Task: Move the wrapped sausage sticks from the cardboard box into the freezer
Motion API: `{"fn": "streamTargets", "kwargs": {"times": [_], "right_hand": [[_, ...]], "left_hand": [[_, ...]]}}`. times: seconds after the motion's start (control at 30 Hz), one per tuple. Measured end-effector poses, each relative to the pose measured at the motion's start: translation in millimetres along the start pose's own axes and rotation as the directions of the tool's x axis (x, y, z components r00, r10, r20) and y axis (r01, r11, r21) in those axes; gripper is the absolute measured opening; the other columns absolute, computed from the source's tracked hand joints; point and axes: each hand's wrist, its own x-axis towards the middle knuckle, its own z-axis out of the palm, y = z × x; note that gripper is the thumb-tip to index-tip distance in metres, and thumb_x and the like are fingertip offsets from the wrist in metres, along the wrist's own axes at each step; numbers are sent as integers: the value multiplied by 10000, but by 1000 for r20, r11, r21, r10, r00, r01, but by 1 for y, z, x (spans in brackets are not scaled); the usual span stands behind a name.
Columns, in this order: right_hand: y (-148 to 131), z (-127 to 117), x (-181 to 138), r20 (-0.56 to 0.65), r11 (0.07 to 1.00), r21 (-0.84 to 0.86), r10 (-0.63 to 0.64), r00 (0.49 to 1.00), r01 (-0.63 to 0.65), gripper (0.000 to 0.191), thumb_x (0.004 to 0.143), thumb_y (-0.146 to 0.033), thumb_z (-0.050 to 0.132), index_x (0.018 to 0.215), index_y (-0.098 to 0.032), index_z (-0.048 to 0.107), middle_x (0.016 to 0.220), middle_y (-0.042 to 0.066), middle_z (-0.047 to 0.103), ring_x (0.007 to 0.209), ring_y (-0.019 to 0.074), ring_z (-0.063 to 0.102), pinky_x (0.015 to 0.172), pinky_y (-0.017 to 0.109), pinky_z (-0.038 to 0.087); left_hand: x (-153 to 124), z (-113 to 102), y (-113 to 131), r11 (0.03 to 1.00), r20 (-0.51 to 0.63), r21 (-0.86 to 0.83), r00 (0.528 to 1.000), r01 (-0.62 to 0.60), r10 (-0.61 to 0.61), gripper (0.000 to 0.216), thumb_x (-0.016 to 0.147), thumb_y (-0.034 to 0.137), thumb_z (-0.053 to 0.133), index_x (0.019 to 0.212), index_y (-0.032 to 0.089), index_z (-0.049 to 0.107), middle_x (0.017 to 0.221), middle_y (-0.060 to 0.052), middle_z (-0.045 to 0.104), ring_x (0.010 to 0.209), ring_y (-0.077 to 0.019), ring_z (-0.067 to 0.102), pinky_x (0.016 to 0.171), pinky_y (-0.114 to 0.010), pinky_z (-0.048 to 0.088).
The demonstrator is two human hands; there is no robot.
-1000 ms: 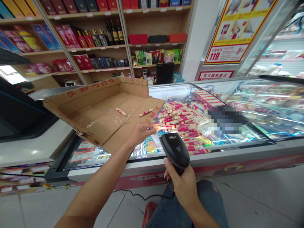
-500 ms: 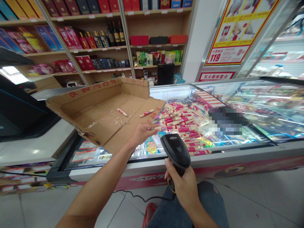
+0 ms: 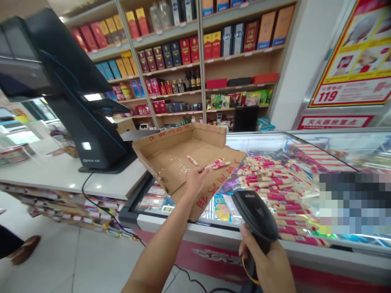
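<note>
My left hand (image 3: 194, 182) reaches over the near edge of a flattened cardboard box (image 3: 171, 162) that lies on the glass lid of a chest freezer (image 3: 214, 240). Its fingers pinch the near end of a red-and-white sausage stick (image 3: 220, 165), which rests on the cardboard next to two others (image 3: 192, 160). Low at the right, my right hand (image 3: 270, 262) grips the handle of a black barcode scanner (image 3: 256, 213), whose head points toward the freezer. A pile of the same sausage sticks (image 3: 275, 183) lies on the glass to the right of the box.
A black checkout screen on a stand (image 3: 76, 106) sits on the white counter (image 3: 61, 175) to the left, its cable hanging down. Shelves of boxed goods and bottles (image 3: 183, 53) fill the back wall. Someone's shoe (image 3: 21, 250) shows at the far left on the floor.
My left hand has carried a sausage stick from the pile leftward onto the cardboard. The view has swung left, bringing the checkout screen in. The scanner stays in my right hand.
</note>
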Motion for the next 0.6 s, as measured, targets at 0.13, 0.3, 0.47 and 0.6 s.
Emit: {"fn": "streamTargets", "kwargs": {"times": [0.13,0.3,0.47,0.6], "right_hand": [[-5,15,12,124,998,64,19,992,-27,471,743,-649,645,704,-179,637,466,3,602,436,169,546,454,270,433],[-7,33,17,209,992,108,34,977,-57,486,741,-660,646,637,-189,587,447,2,585,427,152,534,444,254,421],[2,32,18,237,994,89,34,971,-57,507,737,-682,636,670,-179,625,448,8,592,430,156,546,467,260,435],[9,20,23,325,997,41,55,944,-72,584,714,-747,597,533,-191,606,446,42,603,427,169,567,467,272,455]], "left_hand": [[16,-26,-13,984,-159,167,987,60,-33,379,871,427,525,941,156,780,495,57,487,507,-86,407,489,-191,238],[36,-44,-22,821,-298,511,948,254,-108,354,906,375,492,980,170,771,749,-60,726,687,-179,621,544,-223,332],[47,-45,-34,704,-374,604,913,373,-163,412,927,391,454,925,133,775,914,-174,740,815,-253,675,607,-263,394],[48,-43,-45,644,-376,651,908,402,-186,434,950,397,416,946,133,760,967,-180,723,860,-273,673,652,-294,427]]}}
